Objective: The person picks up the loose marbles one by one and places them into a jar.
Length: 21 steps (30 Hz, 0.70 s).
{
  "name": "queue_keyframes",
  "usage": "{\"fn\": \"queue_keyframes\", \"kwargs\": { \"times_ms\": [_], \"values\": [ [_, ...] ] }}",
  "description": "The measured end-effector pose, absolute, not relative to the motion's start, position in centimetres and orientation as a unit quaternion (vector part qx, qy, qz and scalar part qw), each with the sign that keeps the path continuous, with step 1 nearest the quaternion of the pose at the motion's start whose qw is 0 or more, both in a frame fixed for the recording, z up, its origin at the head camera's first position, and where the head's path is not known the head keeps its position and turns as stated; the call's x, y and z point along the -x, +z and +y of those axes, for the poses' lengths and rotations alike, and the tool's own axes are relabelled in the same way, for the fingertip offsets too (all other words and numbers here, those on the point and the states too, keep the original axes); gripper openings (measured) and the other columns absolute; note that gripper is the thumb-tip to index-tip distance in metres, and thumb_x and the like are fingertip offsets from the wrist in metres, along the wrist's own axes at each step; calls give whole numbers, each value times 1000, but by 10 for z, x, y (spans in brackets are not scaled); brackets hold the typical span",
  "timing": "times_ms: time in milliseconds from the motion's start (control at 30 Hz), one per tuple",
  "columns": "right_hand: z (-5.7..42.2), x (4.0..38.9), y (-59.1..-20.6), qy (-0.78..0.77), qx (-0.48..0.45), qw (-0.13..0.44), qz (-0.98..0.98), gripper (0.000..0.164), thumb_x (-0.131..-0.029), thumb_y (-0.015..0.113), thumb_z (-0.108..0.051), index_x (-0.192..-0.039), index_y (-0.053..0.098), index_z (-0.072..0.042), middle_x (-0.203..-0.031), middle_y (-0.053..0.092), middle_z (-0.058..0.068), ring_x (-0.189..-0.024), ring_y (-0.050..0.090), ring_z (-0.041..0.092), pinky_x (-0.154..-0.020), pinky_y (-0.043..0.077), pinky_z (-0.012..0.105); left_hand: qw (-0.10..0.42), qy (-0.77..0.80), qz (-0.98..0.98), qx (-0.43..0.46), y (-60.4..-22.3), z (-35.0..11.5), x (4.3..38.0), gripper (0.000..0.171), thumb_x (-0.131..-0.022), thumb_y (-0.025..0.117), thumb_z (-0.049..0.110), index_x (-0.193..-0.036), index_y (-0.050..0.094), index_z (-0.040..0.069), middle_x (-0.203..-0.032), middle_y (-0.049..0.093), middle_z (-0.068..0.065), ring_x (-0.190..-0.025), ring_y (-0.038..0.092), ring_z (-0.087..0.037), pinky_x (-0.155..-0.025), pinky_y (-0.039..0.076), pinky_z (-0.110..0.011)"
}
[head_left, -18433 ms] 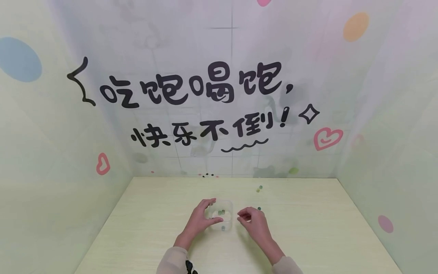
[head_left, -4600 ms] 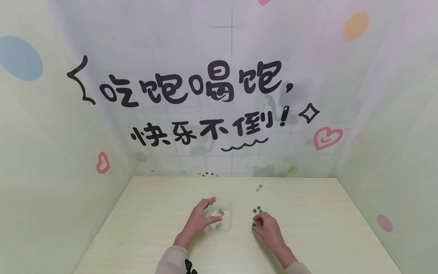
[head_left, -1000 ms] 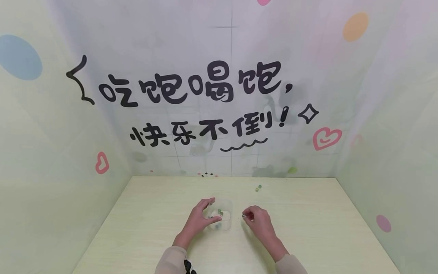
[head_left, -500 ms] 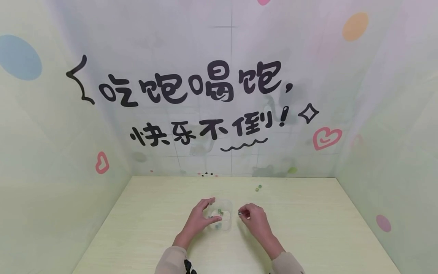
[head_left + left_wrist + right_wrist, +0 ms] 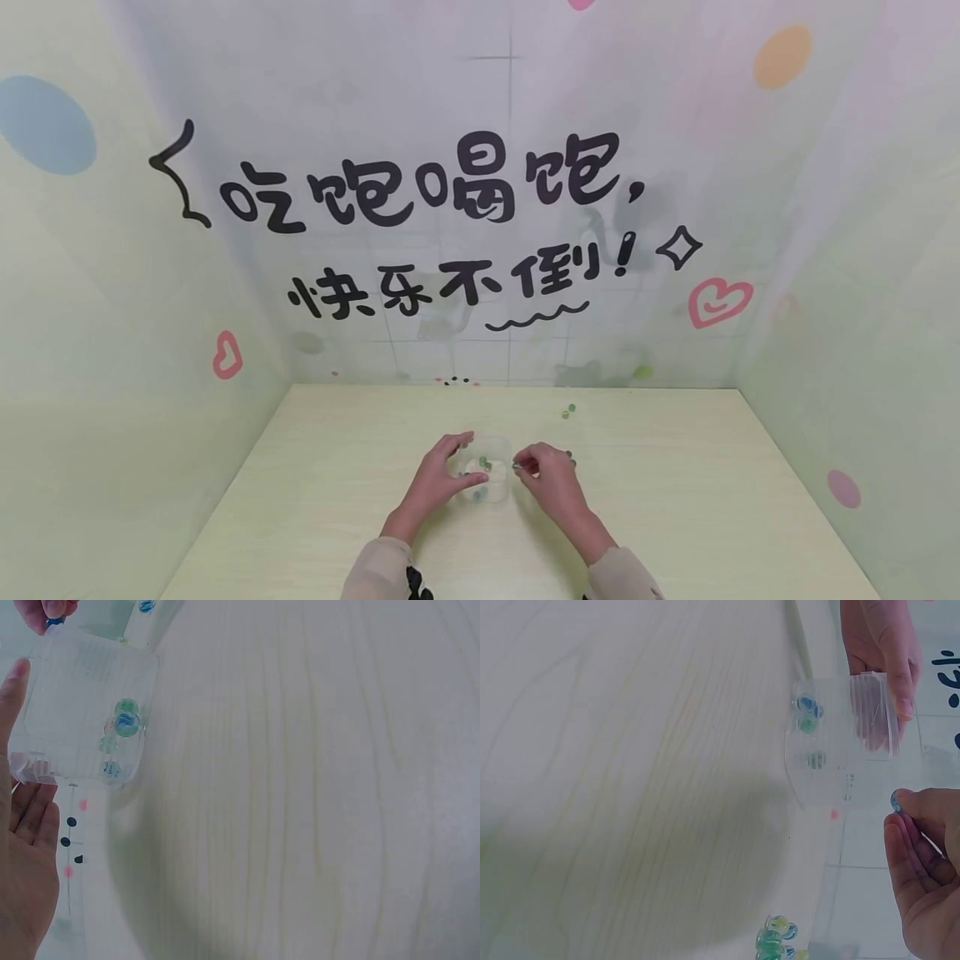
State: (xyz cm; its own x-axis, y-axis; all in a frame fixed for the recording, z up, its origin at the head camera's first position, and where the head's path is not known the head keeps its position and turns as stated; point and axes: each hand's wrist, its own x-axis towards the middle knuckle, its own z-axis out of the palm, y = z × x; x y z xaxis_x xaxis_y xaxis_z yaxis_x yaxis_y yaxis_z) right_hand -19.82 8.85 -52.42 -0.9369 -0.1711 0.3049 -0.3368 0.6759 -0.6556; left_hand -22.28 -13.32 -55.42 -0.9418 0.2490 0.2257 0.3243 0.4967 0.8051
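At the pale table [image 5: 330,467], inside its edges, holds a clear box [image 5: 86,690] with left hand [image 5: 437,479], pinches with right hand [image 5: 552,482] a likely slippery marble [image 5: 895,801], best held round its sides.

Pale wood-grain table [image 5: 300,508], clear plastic container [image 5: 79,690], loose glass marbles [image 5: 769,940].

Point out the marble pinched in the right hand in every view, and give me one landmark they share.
Head: the marble is low, slightly right of centre, at the fingertips of the right hand, just right of the box.
Left wrist: the marble is in the top left corner, by the box's rim.
Right wrist: the marble is at the right, just below mid-height.
Shared landmark: the box.
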Motion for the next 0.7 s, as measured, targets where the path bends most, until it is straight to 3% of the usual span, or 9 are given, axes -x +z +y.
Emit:
{"fn": "queue_keyframes", "kwargs": {
  "times_ms": [700],
  "values": [
    [79,197,-519,378,-145,103,-909,12,-83,77,-2,-93,73,-8,-87,71,2,-75,64,8,-65,56,16,45,-458,-874,157,-554,-132,223,76,-79,84,38,-141,54,7,-134,61,-11,-126,58,-32,-104,50,-53]
  ]
}}
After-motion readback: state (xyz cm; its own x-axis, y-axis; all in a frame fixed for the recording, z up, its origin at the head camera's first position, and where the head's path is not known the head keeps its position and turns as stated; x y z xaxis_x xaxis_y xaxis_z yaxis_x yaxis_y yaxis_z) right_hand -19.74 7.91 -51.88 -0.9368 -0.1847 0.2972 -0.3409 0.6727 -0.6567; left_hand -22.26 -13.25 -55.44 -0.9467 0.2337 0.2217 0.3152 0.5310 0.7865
